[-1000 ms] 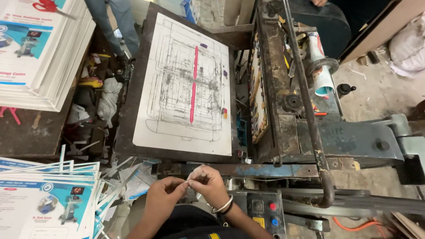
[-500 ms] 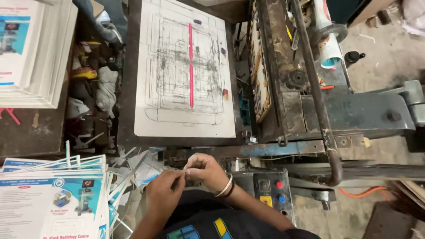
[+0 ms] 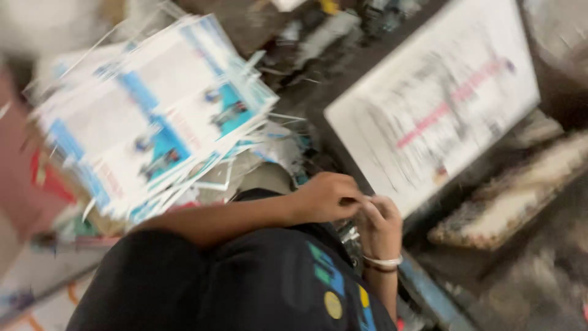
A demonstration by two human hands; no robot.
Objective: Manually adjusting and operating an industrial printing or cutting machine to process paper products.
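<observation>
A blurred stack of printed sheets (image 3: 153,116), white with blue bands and small coloured pictures, was seen fanned out at the upper left. To the right, a large white rectangular sheet (image 3: 438,101) marked with grey lines and one red stripe was laid tilted on a dark surface.

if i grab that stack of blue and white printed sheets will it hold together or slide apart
The stack of printed sheets would probably fan out or slide: its edges already sit splayed and uneven. Single sheets look thin, so likely floppy. The whole pile seems thick, so probably heavy to lift at once.
</observation>
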